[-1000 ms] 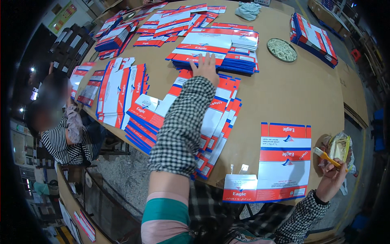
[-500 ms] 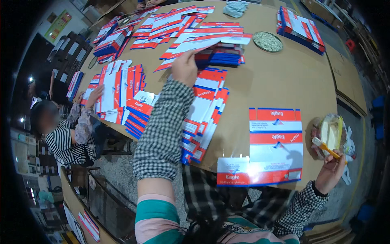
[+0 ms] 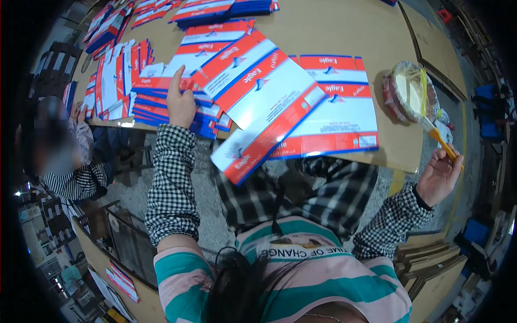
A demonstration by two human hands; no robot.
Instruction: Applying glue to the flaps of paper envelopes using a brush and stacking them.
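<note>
My left hand (image 3: 181,105) is beside the upper left corner of a tilted flat carton blank (image 3: 264,81), its index finger stretched out. Whether a fingertip touches that corner is hard to make out. Red, white and blue, this blank overlaps a second carton blank (image 3: 339,102) lying square at the table's front edge. One end of the tilted blank juts past the edge. On the right, my right hand (image 3: 439,175) is closed round the yellow handle of a brush (image 3: 441,142). The brush's bristle end is by the rim of a plastic-lined bowl (image 3: 407,89) of pale paste.
Stacked carton blanks (image 3: 172,110) lie left of my left hand, and more piles (image 3: 226,9) stand at the back. A co-worker's hand (image 3: 81,113) rests by blanks at the far left. Boards (image 3: 431,258) are piled below right.
My left hand has come back from the far stack, and a carton blank now lies tilted over the front one. The view has shifted; my right hand still holds the brush.
</note>
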